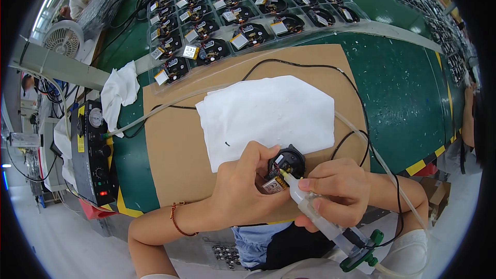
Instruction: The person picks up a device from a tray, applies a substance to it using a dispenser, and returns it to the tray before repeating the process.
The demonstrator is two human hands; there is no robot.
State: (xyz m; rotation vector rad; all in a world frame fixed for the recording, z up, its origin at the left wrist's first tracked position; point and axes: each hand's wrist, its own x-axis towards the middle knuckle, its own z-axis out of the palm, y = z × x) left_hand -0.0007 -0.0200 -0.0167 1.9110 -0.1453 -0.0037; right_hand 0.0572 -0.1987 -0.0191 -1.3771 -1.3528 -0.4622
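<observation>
My left hand [243,183] is closed round a round black device housing [291,160], tilted above the near edge of the cardboard. Inside it, small wires and a circuit board show, and a silver battery [273,185] hangs at its near side. My right hand [338,191] grips a clear dispensing syringe [323,221] with a green adapter on its back end. The yellowish needle tip points into the housing beside the battery; whether it touches, I cannot tell. Beyond both hands lies a folded white cloth [268,111] with a small dark mark.
A clear tray [243,51] of similar black housings with batteries stands at the back. At left are a black dispenser box [93,155] with a gauge, a crumpled cloth [120,93] and a fan [63,39]. A hose and a black cable [356,93] cross the cardboard [170,160].
</observation>
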